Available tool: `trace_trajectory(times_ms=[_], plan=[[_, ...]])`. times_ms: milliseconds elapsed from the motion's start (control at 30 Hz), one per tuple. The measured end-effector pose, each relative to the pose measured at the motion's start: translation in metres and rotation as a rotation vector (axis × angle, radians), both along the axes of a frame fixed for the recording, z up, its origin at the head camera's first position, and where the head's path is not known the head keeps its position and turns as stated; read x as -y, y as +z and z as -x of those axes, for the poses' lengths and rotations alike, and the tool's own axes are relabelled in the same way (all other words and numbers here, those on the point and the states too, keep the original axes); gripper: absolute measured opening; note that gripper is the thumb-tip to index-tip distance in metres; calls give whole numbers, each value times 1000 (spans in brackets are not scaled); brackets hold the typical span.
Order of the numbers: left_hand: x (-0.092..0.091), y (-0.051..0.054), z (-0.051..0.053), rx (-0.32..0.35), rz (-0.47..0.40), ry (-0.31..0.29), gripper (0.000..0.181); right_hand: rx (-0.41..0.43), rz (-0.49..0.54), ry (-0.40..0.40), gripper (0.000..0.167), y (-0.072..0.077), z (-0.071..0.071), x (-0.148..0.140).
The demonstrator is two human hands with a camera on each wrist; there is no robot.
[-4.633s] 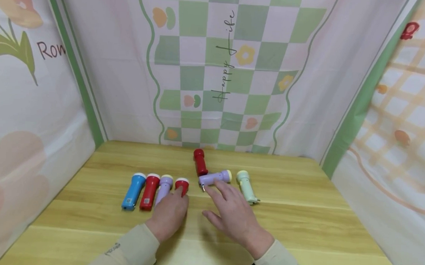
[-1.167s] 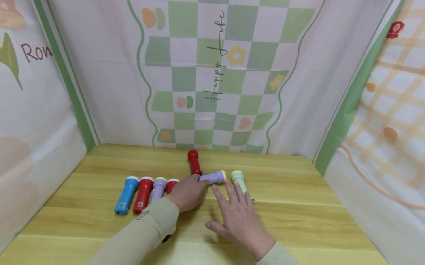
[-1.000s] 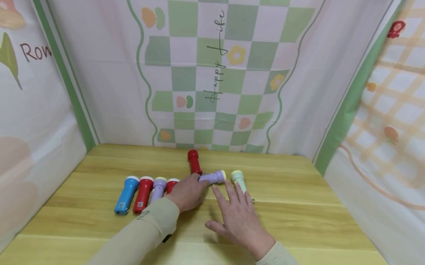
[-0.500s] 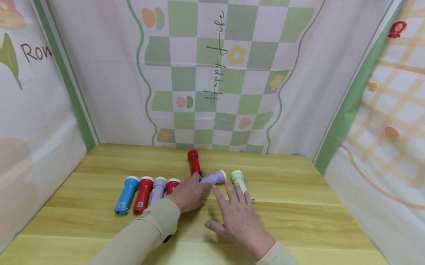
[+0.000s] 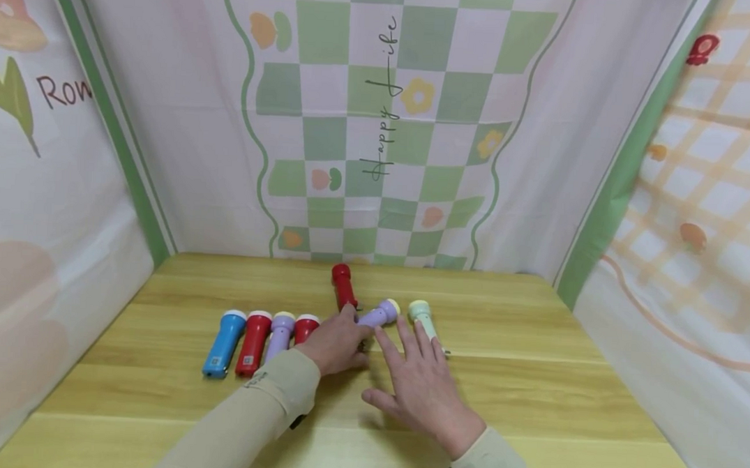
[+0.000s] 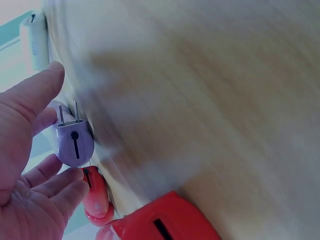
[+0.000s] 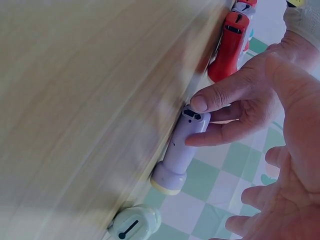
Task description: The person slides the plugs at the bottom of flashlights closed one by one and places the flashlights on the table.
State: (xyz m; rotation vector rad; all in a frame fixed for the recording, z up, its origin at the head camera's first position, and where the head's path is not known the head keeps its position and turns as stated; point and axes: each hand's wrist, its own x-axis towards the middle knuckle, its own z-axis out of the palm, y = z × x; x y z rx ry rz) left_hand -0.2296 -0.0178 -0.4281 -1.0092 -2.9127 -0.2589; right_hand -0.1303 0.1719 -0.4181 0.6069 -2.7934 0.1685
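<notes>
A purple flashlight lies slanted on the table, its yellow-rimmed head toward the back right. My left hand has its thumb and fingers around the tail end; the right wrist view shows that tail between thumb and a finger. Metal prongs stand out of the purple body in the left wrist view. My right hand is spread, fingers apart and holding nothing, with fingertips in front of a mint flashlight, partly covering it. Behind my left fingertips lies a dark red flashlight.
To the left, several flashlights lie side by side: blue, red, purple and another red, the last two partly behind my left arm. Printed cloth surrounds the back and sides of the wooden table.
My left hand has gone from the right-hand red flashlight of the row to the slanted purple one. That one's tail has swung slightly toward the front. My right hand stays spread.
</notes>
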Motion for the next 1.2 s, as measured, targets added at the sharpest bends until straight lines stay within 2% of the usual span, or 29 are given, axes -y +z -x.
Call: trace_trajectory(times_ms=[267, 500, 600, 900, 1200], plan=[[-2, 1, 1, -1, 22, -10, 40, 4, 4, 1, 97, 0, 0, 0], [-4, 2, 1, -32, 69, -32, 29, -14, -8, 4, 97, 1, 0, 0], [-4, 3, 2, -26, 80, -36, 27, -17, -14, 2, 97, 0, 0, 0], [-8, 2, 1, 40, 66, -1, 20, -10, -16, -5, 96, 1, 0, 0], [-10, 0, 2, 23, 63, 8, 22, -2, -9, 1, 95, 3, 0, 0]])
